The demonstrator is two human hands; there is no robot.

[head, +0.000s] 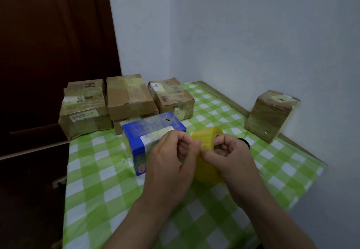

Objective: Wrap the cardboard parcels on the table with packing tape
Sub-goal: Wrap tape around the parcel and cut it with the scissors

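My right hand [231, 157] grips the tape roll [207, 169]; my left hand [171, 159] pinches its loose end. The blue parcel [153, 132] at ten o'clock seems unfinished, while the brown parcels [130, 97] beyond look taped.

1. Two plain pale bluish-white walls [253, 34] meet in a corner behind the counter's far edge.
2. A dark brown wooden door [48, 54] stands along its left edge.
3. A green-and-white checked cloth [109, 171] covers the wooden counter [220, 95].
4. The light is dim and even.
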